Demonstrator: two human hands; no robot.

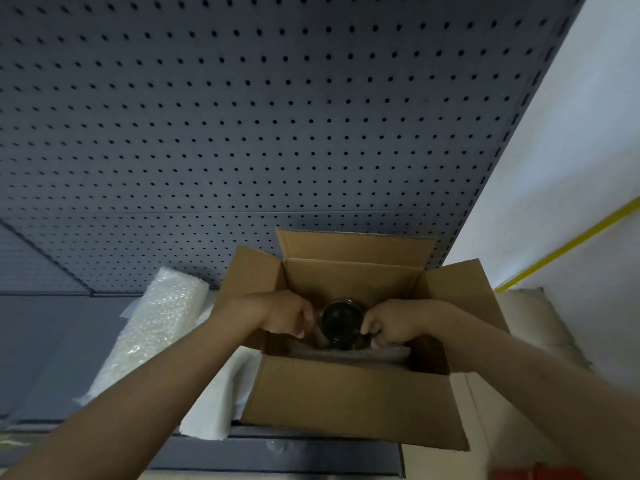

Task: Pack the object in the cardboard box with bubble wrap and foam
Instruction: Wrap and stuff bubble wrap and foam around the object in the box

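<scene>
Below grey pegboard (242,133), left hand (287,315) and right hand (389,323) pinch-grip dark round object (341,323) between them inside cardboard box (353,393)

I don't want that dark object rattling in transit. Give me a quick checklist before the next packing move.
1. Cardboard box flaps open: ok.
2. Dark round object inside the box: ok.
3. Left hand and right hand flank the object: ok.
4. Wrap around the object: cannot tell.
5. Padding under the object: cannot tell.
6. Bubble wrap roll lying left of the box: ok.
</scene>
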